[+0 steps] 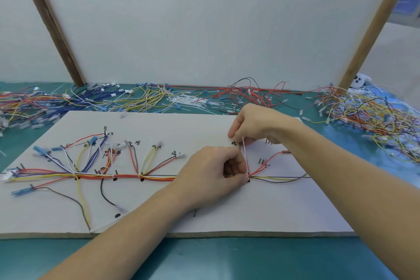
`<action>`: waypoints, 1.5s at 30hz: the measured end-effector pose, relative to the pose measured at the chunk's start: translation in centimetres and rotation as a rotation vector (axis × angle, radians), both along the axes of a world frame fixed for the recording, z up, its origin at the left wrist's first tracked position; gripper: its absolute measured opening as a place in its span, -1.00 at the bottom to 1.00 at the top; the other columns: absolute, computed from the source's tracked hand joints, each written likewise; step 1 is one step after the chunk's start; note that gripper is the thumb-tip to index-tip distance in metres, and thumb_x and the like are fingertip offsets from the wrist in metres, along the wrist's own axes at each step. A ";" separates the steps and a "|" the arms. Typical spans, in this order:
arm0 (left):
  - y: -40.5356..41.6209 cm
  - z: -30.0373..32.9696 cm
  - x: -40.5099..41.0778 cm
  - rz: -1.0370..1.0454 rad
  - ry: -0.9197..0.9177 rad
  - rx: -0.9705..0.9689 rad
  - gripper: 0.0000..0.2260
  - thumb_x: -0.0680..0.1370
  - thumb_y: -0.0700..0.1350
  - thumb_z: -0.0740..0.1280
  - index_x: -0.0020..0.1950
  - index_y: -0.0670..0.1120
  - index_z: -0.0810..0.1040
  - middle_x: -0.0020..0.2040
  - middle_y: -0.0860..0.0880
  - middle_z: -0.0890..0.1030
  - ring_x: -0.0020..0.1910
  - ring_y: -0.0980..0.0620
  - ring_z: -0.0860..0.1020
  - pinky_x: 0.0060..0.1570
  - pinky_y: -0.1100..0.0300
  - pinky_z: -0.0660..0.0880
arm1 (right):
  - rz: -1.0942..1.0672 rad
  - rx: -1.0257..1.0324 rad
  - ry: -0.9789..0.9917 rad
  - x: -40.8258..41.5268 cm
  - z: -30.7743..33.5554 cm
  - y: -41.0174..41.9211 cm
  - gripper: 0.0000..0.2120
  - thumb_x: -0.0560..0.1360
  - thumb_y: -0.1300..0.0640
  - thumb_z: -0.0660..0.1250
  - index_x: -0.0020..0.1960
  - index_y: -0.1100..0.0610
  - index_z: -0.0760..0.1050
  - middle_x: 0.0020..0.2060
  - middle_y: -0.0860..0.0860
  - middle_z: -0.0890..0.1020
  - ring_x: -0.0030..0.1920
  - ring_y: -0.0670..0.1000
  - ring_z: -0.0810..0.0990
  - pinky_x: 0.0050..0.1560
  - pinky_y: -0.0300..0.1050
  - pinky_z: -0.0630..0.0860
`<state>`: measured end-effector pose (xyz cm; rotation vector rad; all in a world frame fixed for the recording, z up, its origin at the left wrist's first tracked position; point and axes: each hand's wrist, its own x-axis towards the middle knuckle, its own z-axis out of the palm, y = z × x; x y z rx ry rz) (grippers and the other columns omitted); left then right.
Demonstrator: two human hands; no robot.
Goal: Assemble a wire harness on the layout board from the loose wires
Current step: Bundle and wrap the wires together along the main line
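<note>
A white layout board (pixel 159 209) lies on the green table, with a harness of red, yellow, blue and black wires (pixel 95 175) bundled along its drawn line. Branches fan up to labelled pegs. My left hand (pixel 213 168) pinches the bundle near the right branching point, where a white cable tie (pixel 245 154) stands up. My right hand (pixel 256 124) pinches the upper end of that tie. Beyond the tie, a red wire (pixel 270 159) and thin yellow, black and blue wires (pixel 279 179) run to the right.
Heaps of loose wires lie behind the board: blue and mixed ones (pixel 34 104) at left, yellow and white cable ties (pixel 181 100) in the middle, red ones (pixel 250 95) further right, a tangled pile (pixel 368 118) at far right. A white panel (pixel 193 25) with wooden legs stands behind.
</note>
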<state>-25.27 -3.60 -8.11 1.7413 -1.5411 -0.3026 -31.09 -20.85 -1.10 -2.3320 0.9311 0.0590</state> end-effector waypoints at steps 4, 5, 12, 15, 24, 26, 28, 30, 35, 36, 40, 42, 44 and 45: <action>0.1 0.1 0.0 -0.011 0.019 -0.001 -0.88 0.48 -0.07 0.51 -0.17 0.06 0.58 -0.25 0.13 0.64 -0.25 0.12 0.58 -0.19 0.11 0.56 | -0.021 0.137 -0.183 -1.1 -0.8 -0.7 -0.87 0.53 0.34 0.42 -0.05 0.15 0.70 -0.22 0.11 0.70 -0.26 0.01 0.67 -0.14 -0.10 0.70; 0.1 0.1 -0.1 -0.011 0.026 -0.001 -0.88 0.47 -0.07 0.51 -0.17 0.05 0.59 -0.25 0.12 0.64 -0.25 0.12 0.58 -0.19 0.10 0.56 | -0.012 0.117 -0.219 -1.2 -1.2 -0.7 -0.85 0.54 0.35 0.40 -0.06 0.15 0.70 -0.24 0.10 0.68 -0.29 -0.02 0.65 -0.17 -0.10 0.69; -0.1 0.0 0.0 -0.016 0.041 0.000 -0.88 0.48 -0.09 0.52 -0.17 0.05 0.59 -0.25 0.10 0.64 -0.26 0.12 0.57 -0.19 0.09 0.56 | -0.005 0.095 -0.389 -1.6 -3.0 -0.3 -0.72 0.59 0.38 0.29 -0.11 0.10 0.68 -0.29 0.05 0.53 -0.45 -0.09 0.51 -0.36 -0.25 0.54; 0.0 0.0 0.0 -0.020 0.037 -0.008 -0.88 0.47 -0.09 0.52 -0.17 0.05 0.59 -0.26 0.10 0.64 -0.27 0.12 0.57 -0.22 0.16 0.53 | 0.044 0.090 -0.417 -2.0 -2.7 -0.1 -0.72 0.60 0.37 0.27 -0.07 0.10 0.69 -0.29 0.03 0.51 -0.44 -0.16 0.51 -0.34 -0.28 0.55; 0.5 1.8 -0.1 0.034 0.201 -0.188 -0.86 0.47 -0.19 0.55 -0.17 -0.01 0.63 -0.27 0.11 0.66 -0.30 0.13 0.60 -0.25 0.40 0.44 | 0.042 0.148 -0.489 -3.6 -3.0 0.2 -0.71 0.55 0.35 0.27 -0.06 0.06 0.70 -0.19 0.04 0.72 -0.26 -0.04 0.58 -0.25 -0.20 0.56; 0.7 3.0 0.7 0.127 0.289 -0.256 -0.87 0.50 -0.21 0.53 -0.14 -0.01 0.64 -0.28 0.15 0.65 -0.29 0.14 0.59 -0.26 0.33 0.47 | 0.027 0.164 -0.491 -3.6 -3.3 0.4 -0.74 0.56 0.32 0.28 -0.05 0.06 0.70 -0.23 0.03 0.70 -0.25 0.02 0.58 -0.20 -0.08 0.55; 1.1 4.4 2.1 0.259 0.315 -0.356 -0.88 0.53 -0.21 0.50 -0.12 -0.01 0.64 -0.25 0.17 0.64 -0.29 0.14 0.56 -0.28 0.31 0.44 | 0.018 0.131 -0.482 -3.4 -3.5 0.6 -0.75 0.57 0.29 0.29 -0.05 0.02 0.69 -0.20 0.05 0.70 -0.25 0.04 0.58 -0.19 -0.02 0.54; 1.8 6.0 3.9 0.349 0.315 -0.419 -0.90 0.55 -0.21 0.48 -0.09 -0.02 0.64 -0.23 0.15 0.65 -0.31 0.11 0.54 -0.29 0.30 0.45 | 0.041 0.058 -0.456 -3.2 -3.4 0.7 -0.76 0.57 0.25 0.29 -0.04 -0.03 0.67 -0.15 0.08 0.71 -0.24 0.02 0.60 -0.18 -0.05 0.54; 4.3 7.4 7.5 0.232 0.029 -0.017 -0.92 0.55 -0.08 0.48 -0.14 0.02 0.69 -0.26 0.09 0.70 -0.36 0.18 0.54 -0.30 0.30 0.46 | 0.164 -0.150 -0.374 -2.6 -1.9 1.8 -0.85 0.59 0.03 0.35 -0.10 -0.03 0.67 -0.32 -0.08 0.68 -0.28 -0.07 0.61 -0.15 -0.07 0.55; 4.7 7.1 7.6 0.172 -0.060 0.072 -0.90 0.54 -0.04 0.49 -0.17 0.03 0.70 -0.27 0.12 0.70 -0.34 0.19 0.55 -0.29 0.29 0.46 | 0.196 -0.184 -0.352 -2.3 -1.6 2.2 -0.84 0.59 -0.01 0.35 -0.11 -0.03 0.66 -0.32 -0.09 0.68 -0.27 -0.07 0.62 -0.16 -0.08 0.55; 6.0 4.5 6.8 0.019 -0.218 0.215 -0.83 0.46 0.17 0.51 -0.15 0.10 0.71 -0.24 0.21 0.67 -0.12 0.15 0.60 -0.12 0.26 0.51 | 0.344 -0.287 -0.329 -1.4 -0.8 4.2 -0.81 0.61 -0.02 0.33 -0.03 -0.01 0.70 -0.15 -0.17 0.70 -0.19 -0.29 0.58 -0.17 -0.34 0.44; 6.3 3.2 6.6 0.027 -0.317 0.188 -0.76 0.44 0.25 0.50 -0.09 0.11 0.69 -0.22 0.23 0.65 -0.03 0.22 0.55 -0.04 0.23 0.49 | 0.427 -0.277 -0.284 -1.1 -0.7 5.1 -0.84 0.60 0.07 0.34 0.03 -0.01 0.72 -0.14 -0.21 0.68 -0.14 -0.36 0.56 -0.14 -0.50 0.40; 6.5 2.3 6.6 0.056 -0.334 0.101 -0.76 0.45 0.25 0.50 -0.10 0.10 0.67 -0.22 0.23 0.62 -0.02 0.23 0.51 -0.03 0.22 0.47 | 0.479 -0.254 -0.197 -1.1 -0.7 5.7 -0.83 0.56 0.11 0.36 0.05 -0.01 0.72 -0.13 -0.18 0.71 -0.09 -0.25 0.62 -0.06 -0.42 0.49; 6.7 2.1 6.8 0.068 -0.339 0.072 -0.77 0.45 0.24 0.50 -0.11 0.11 0.67 -0.22 0.23 0.62 -0.02 0.22 0.49 -0.03 0.22 0.46 | 0.495 -0.250 -0.151 -1.0 -0.6 5.9 -0.83 0.53 0.12 0.37 0.04 -0.01 0.72 -0.13 -0.15 0.72 -0.09 -0.20 0.65 -0.02 -0.32 0.55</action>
